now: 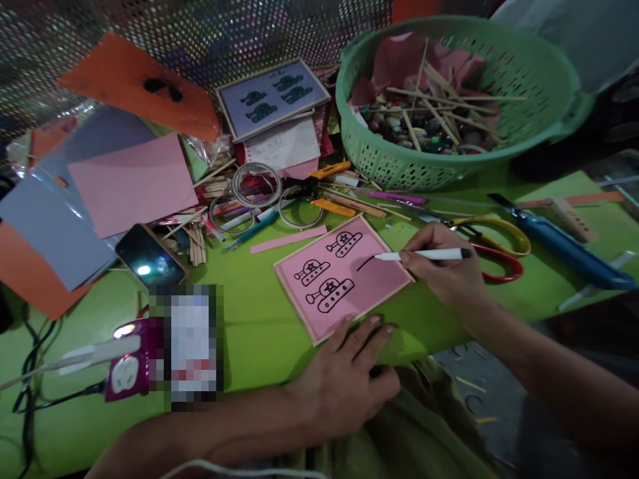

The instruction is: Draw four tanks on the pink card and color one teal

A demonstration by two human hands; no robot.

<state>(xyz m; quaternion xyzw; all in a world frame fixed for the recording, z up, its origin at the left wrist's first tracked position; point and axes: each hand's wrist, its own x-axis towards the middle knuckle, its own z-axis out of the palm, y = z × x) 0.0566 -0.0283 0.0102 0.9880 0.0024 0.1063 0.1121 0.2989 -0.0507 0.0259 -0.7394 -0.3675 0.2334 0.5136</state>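
Observation:
A white marker [424,255] with a dark end is pinched in my right hand [442,263], its tip at a short black line on a pink card [369,293]. Thin wooden strips frame the card. Three black tank drawings, each with a star, show on it: one near the top and two down the left side. My left hand [349,379] lies at the card's lower edge, fingers stretched out and apart, fingertips at the frame. Nothing shows in its grasp.
A green basket [399,166] of sticks and pebbles stands at the back right. Red-and-yellow scissors [499,239] and a blue cutter [569,243] lie right. Tape rolls [257,185], a framed purple card [272,93], a phone [150,256] and a power strip [124,372] are left.

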